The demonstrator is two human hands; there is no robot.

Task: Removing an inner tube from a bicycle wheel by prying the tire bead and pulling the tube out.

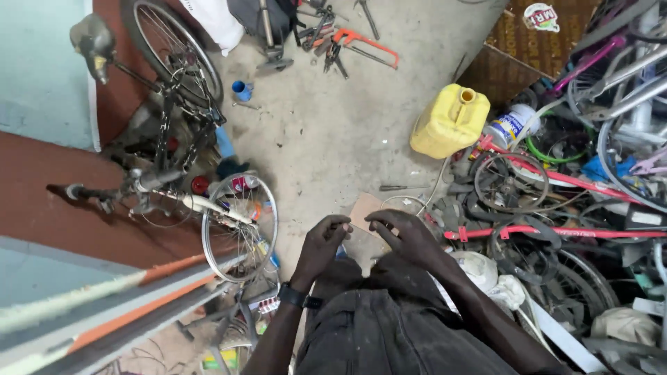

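The left hand (321, 244) and the right hand (408, 236) are hovering close together in front of the person's waist, fingers curled inward toward each other with only a narrow gap between the fingertips. Whether either is pinching something small is too hard to tell; nothing clear is showing between the fingers. The left wrist is wearing a dark watch (293, 296). Just beyond the hands, on the concrete floor (326, 139), a flat piece of cardboard (363, 210) is lying, partly hidden behind the fingertips of both hands. A little farther out and to the right, a screwdriver (403, 187) is resting on the floor, well apart from the hands. To the left of the left hand, a bare bicycle wheel (240, 226) is standing near a bicycle (160, 153) that is sitting upside down against the wall, its saddle (92, 42) showing at the upper left. To the right of the right hand, a heap of old rims, tyres and red frame tubes (556, 232) is piling up, with white rags (486, 274) lying just beside the right forearm. Farther away, a yellow jerrycan (450, 119) is lying on its side at the edge of the heap, a white tin (511, 126) just beside it. At the far end of the floor an orange hacksaw (365, 45) is lying among other tools, and a small blue cup (241, 90) is sitting near the bicycle's rear wheel.
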